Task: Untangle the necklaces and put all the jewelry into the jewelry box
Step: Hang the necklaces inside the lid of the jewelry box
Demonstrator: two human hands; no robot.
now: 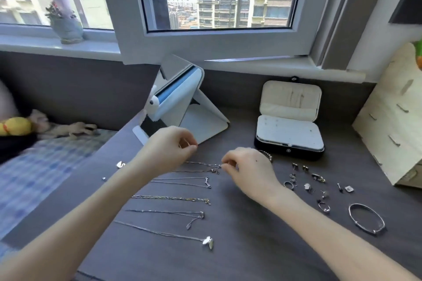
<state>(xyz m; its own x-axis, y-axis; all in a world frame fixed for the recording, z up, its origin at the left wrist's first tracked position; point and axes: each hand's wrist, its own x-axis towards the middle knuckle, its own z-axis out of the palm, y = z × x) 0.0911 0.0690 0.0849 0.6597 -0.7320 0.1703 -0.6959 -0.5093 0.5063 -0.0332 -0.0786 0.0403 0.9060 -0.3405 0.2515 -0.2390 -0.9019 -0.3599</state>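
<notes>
- Your right hand [249, 171] pinches the right end of the thin silver chain [203, 164] between curled thumb and forefinger. The chain lies on the dark wood-grain desk [251, 246], in the farthest necklace row.
- Your left hand [169, 150] is curled into a fingertip pinch above the chain's other end. Whether it grips the chain cannot be told.
- Draw the chain straight under light, even tension. Keep it low over the desk and apart from the row just beside it, so the links do not catch.
- The open black jewelry box with cream lining [288, 137] stands well apart, beyond the right hand. Judged from the layout, loading has not begun.
- Count, necklace rows: five or six. The two farthest may be one doubled chain.
- Count, small rings and earrings [307, 187]: about eleven, to the right of the right hand. Some are too small to separate.
- Count, silver bangle [366, 219]: one.
- Count, beaded bracelet [267, 155]: one, partly hidden behind the right hand.
- Count, small silver charm [120, 164]: one, just left of the left forearm.
</notes>
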